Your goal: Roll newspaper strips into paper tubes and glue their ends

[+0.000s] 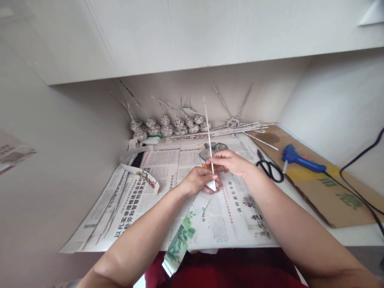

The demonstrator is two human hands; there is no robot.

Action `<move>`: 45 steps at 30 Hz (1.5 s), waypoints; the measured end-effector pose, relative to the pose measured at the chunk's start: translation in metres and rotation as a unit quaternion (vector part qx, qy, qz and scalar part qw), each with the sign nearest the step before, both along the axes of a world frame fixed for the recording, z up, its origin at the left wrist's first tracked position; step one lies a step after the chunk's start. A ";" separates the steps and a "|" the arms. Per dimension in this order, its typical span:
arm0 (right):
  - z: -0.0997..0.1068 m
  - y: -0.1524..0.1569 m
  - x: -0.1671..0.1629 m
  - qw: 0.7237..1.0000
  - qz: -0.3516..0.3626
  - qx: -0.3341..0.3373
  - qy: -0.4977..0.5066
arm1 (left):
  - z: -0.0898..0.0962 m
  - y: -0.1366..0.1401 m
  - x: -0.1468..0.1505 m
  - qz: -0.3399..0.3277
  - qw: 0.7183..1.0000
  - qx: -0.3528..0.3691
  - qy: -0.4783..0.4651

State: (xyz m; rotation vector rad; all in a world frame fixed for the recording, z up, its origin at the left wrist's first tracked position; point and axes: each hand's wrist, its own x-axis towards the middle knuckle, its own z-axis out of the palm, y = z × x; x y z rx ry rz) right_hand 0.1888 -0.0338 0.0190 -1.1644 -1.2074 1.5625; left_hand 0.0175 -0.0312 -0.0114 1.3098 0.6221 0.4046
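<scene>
Between my hands stands a thin rolled paper tube [208, 130], nearly upright. Its lower end widens into a newspaper strip [182, 236] with printed green leaves, which trails down toward the table's front edge and over it. My left hand [199, 181] is closed on the base of the roll, thumb and fingers pinching the paper. Just above and to the right, my right hand [228, 162] grips the tube's lower part with its fingertips. Behind my right hand lies a greyish item [219, 149] that I cannot make out, partly hidden.
Several woven paper gourd shapes [180, 127] line the back wall. A woven starter with spread sticks [233, 122] and a bundle of paper tubes [222, 131] lie nearby. At right are black scissors [271, 170] and a blue glue gun [304, 159] on cardboard [333, 208]. Newspapers [144, 216] cover the table.
</scene>
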 end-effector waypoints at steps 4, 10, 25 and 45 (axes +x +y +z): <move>0.001 -0.001 -0.003 0.996 -0.083 0.006 0.017 | 0.001 0.000 0.000 -0.001 1.000 -0.012 0.001; -0.002 0.000 -0.002 0.999 0.001 0.007 0.032 | 0.000 0.000 0.000 -0.001 1.000 -0.005 0.004; -0.003 0.003 0.004 0.997 -0.052 0.024 0.059 | 0.000 -0.001 0.002 -0.004 1.000 -0.009 0.012; -0.002 0.001 0.004 0.999 0.011 0.009 0.036 | 0.003 -0.001 0.000 0.001 1.000 -0.004 0.010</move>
